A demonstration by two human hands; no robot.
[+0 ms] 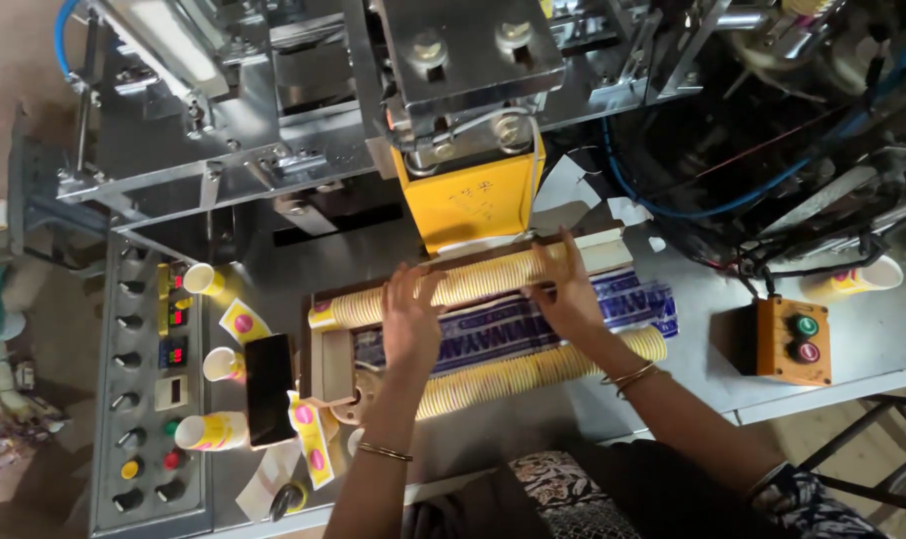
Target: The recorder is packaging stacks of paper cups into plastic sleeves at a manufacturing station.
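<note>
Hands rest apart on the upper stack of nested paper cups (473,284), lying left-to-right on the metal surface (872,339): left hand (410,317) open at mid-length, right hand (565,289) gripping nearer its right end.

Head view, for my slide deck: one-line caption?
Both hands, left hand and right hand, rest on a long stack of nested paper cups.

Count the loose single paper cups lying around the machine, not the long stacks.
4. One cup by the control panel's top, one left of the black phone, one below that, and one at far right above the orange button box. Others may be hidden.
</note>
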